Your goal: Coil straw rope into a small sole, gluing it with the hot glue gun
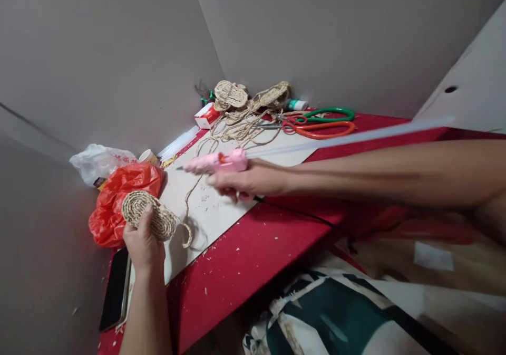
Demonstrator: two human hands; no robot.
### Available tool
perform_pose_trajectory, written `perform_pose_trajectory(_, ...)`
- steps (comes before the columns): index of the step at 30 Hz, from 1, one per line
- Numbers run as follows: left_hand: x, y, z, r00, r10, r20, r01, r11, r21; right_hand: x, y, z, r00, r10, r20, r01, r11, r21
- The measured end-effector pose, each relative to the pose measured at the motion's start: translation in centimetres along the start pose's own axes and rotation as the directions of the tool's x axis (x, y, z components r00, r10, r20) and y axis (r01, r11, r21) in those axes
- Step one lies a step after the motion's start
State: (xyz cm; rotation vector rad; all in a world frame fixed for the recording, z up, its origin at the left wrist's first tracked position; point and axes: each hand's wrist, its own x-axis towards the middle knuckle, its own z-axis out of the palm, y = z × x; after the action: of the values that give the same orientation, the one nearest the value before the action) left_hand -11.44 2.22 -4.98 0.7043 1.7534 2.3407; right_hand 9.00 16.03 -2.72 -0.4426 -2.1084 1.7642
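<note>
My left hand is closed on a coiled oval of braided straw rope, held on edge over the white board. A loose tail of the rope curls down from the coil. My right hand grips a pink glue gun, nozzle pointing left, with a long clear glue stick sticking out behind it. The gun's black cord trails over the red table. The gun's tip is a short way right of and above the coil.
A pile of straw rope and woven ovals lies at the back, beside orange scissors and green scissors. A red plastic bag, white bag, cup, spare glue sticks and a phone sit at left.
</note>
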Motion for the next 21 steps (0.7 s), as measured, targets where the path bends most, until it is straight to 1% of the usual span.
perform_pose_trajectory(1,-0.1,0.0,0.0,1.000,-0.013,0.014,0.013,1.000,-0.001,0.3,-0.4,0.9,0.995,-0.030,0.095,0.025,0.998,0.061)
perform_pose_trajectory(2,-0.1,0.0,0.0,0.999,-0.028,0.028,0.028,1.000,-0.002,0.5,-0.7,1.9,0.980,-0.051,0.190,0.027,0.992,0.126)
perform_pose_trajectory(4,-0.1,0.1,-0.1,0.996,-0.067,0.057,0.066,0.998,0.004,1.1,-0.7,3.7,0.922,-0.079,0.380,-0.012,0.973,0.231)
perform_pose_trajectory(6,0.1,0.2,-0.3,0.989,-0.121,0.080,0.120,0.993,0.016,1.7,0.0,5.2,0.866,-0.106,0.488,-0.060,0.948,0.314)
perform_pose_trajectory(7,0.2,0.2,-0.5,0.985,-0.150,0.086,0.149,0.989,0.021,1.9,0.5,5.8,0.850,-0.111,0.516,-0.091,0.932,0.350)
perform_pose_trajectory(8,0.5,0.1,-0.6,0.981,-0.175,0.088,0.174,0.984,0.021,2.1,1.0,6.2,0.845,-0.109,0.523,-0.118,0.917,0.381)
perform_pose_trajectory(10,1.0,-0.1,-0.8,0.977,-0.202,0.074,0.202,0.979,0.006,2.5,2.1,6.5,0.864,-0.114,0.491,-0.123,0.897,0.425)
perform_pose_trajectory(12,1.6,-0.6,-0.9,0.976,-0.209,0.051,0.211,0.977,-0.016,3.0,3.0,6.3,0.890,-0.146,0.431,-0.058,0.902,0.427)
perform_pose_trajectory(14,1.9,-1.1,-1.0,0.975,-0.221,0.031,0.222,0.975,-0.029,3.7,3.7,5.6,0.907,-0.187,0.378,0.024,0.917,0.398)
perform_pose_trajectory(17,1.9,-1.7,-0.8,0.964,-0.265,0.028,0.266,0.963,-0.033,4.7,4.4,4.5,0.926,-0.189,0.328,0.074,0.940,0.334)
perform_pose_trajectory(19,1.7,-1.8,-0.6,0.945,-0.326,0.030,0.327,0.945,-0.033,5.2,4.9,4.0,0.936,-0.168,0.309,0.072,0.952,0.298)
perform_pose_trajectory(21,1.3,-1.8,-0.3,0.908,-0.420,0.008,0.420,0.906,-0.050,5.5,5.3,3.6,0.940,-0.141,0.311,0.053,0.960,0.275)
